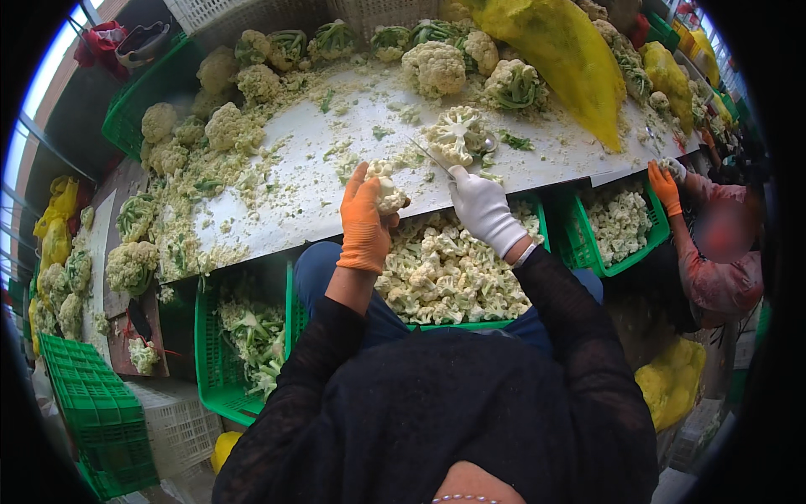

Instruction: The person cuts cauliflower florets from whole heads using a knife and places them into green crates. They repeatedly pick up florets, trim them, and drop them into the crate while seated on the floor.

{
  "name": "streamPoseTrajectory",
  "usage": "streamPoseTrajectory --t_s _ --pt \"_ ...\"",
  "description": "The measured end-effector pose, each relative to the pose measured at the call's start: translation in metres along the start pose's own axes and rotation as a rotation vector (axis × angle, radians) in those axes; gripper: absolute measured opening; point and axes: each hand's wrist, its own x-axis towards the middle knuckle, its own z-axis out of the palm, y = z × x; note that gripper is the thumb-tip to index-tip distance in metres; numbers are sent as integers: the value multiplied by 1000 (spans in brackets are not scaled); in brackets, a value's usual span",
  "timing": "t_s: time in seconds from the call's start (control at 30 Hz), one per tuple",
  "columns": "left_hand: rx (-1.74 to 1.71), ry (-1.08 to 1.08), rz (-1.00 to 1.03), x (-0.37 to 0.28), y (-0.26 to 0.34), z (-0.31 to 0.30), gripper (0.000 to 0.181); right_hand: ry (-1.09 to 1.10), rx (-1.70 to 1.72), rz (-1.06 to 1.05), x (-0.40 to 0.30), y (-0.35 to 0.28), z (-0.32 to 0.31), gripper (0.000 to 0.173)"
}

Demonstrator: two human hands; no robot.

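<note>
My left hand (365, 220), in an orange glove, holds a cauliflower floret (385, 186) above the table's near edge. In a white glove, my right hand (482, 205) grips a knife (429, 154) whose thin blade points up and left over the white tabletop (302, 151). Just beyond that hand lies a cut cauliflower head (458, 133), cut side up, with a small round shiny thing (488, 142) at its right side. Below my hands, between my knees, a green crate holds many cauliflower florets (453, 271).
Whole cauliflowers (433, 68) and a yellow mesh bag (554, 57) line the table's far side. Crumbs cover its left part. A green crate of trimmings (211, 365) stands at my left. At right, a co-worker (721, 264) works beside another green crate of florets (658, 236).
</note>
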Motion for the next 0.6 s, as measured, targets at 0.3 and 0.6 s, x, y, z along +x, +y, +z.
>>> streamPoseTrajectory --t_s 0.3,0.6 --pt "-266 -277 -69 -8 -26 -8 80 -363 688 390 -61 -65 -49 26" --pt "-68 -265 -84 -23 -52 -4 84 -393 586 402 -81 -67 -39 24"
